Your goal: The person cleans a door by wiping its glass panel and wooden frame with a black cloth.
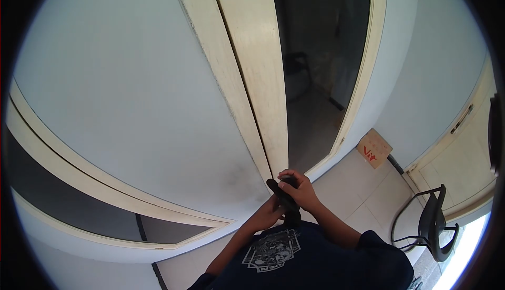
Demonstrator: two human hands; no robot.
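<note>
Close in front of my chest is a black, elongated object [285, 199] with a rounded upper end; its exact kind is not clear. My left hand [270, 213] is closed around its lower part, with the fingers partly hidden. Higher up, my right hand [298, 187] bends its fingers over a dark part at the object's upper right side. Both hands are close together, just above the printed front of my dark shirt [271, 250].
A pale wall [137, 90] and cream door frame [258, 53] stand ahead, beside a dark glass pane [321, 79]. To the right are a cardboard piece with red lettering [374, 149], a black chair [434, 221] and a cream door [452, 158]. Light tiles [352, 195] cover the floor.
</note>
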